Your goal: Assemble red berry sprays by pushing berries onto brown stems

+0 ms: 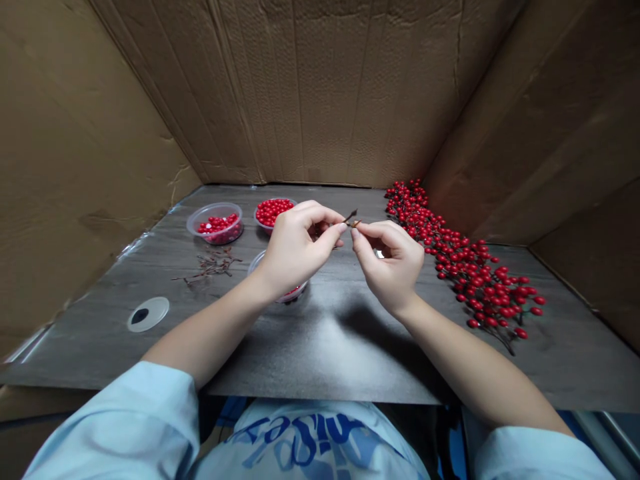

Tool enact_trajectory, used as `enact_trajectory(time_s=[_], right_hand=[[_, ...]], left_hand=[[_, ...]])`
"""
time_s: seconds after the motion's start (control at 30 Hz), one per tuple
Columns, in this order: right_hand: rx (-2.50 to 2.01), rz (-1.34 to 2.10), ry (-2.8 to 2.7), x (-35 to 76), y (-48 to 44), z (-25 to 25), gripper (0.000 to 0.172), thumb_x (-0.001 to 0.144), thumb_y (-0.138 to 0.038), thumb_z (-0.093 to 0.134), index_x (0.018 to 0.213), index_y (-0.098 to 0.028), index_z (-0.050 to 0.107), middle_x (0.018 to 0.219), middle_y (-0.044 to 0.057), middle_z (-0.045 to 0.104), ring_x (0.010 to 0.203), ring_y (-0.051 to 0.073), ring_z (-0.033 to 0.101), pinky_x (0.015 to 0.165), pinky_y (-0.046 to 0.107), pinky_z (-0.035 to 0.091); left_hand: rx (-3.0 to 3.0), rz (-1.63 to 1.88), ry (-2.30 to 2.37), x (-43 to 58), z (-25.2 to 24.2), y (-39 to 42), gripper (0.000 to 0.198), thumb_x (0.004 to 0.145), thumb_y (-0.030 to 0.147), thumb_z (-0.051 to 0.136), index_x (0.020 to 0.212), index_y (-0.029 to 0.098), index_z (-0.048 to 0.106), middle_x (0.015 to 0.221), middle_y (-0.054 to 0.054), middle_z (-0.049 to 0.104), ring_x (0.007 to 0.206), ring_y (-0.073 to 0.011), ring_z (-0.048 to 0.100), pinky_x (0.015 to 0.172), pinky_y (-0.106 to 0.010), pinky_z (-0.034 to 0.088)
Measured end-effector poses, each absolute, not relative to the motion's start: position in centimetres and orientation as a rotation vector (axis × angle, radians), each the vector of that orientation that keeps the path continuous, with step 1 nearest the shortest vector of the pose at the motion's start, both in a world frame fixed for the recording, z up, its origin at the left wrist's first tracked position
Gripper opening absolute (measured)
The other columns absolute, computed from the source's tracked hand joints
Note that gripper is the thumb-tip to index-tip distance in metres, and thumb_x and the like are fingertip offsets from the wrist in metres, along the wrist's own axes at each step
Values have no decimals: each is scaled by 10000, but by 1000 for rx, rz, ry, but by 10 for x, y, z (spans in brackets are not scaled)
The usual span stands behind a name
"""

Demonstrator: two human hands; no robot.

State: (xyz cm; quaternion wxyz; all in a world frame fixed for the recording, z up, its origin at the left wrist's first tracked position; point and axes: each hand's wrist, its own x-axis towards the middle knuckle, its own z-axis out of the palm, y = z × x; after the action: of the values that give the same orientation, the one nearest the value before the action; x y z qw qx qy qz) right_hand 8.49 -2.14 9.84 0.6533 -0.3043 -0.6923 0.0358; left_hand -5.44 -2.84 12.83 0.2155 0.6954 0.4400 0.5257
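Above the middle of the table, my left hand (303,243) pinches a thin dark brown stem (351,215) between thumb and fingertips. Close beside it, the thumb and forefinger of my right hand (389,260) are closed on the lower end of the same small stem. The fingertips of both hands almost meet there, and they hide part of it. Partly behind my left wrist is a clear tub (293,293) with some red in it. Another tub, holding red berries (273,212), stands just beyond my left hand.
At the back left, a clear tub (193,223) holds red and pale pink beads. Loose brown stems (213,263) lie in front of it, near a round whitish lid (157,313). Red berry sprigs (450,257) are heaped along the right. Cardboard walls (320,93) enclose the table (300,360).
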Motion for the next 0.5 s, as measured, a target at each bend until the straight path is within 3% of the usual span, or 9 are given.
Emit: enact_trajectory(time_s=[0.5], right_hand=[[-705,82,-1579,85,-22,100,73,748,-81,624,750,-148,652,694,26,649,601,93,580,525,205,486]], left_hand=[[2036,1436,1301,-55,130,-31,105,751,208,598,705,127,648,657,-22,605,624,-97,540,565,-208,409]])
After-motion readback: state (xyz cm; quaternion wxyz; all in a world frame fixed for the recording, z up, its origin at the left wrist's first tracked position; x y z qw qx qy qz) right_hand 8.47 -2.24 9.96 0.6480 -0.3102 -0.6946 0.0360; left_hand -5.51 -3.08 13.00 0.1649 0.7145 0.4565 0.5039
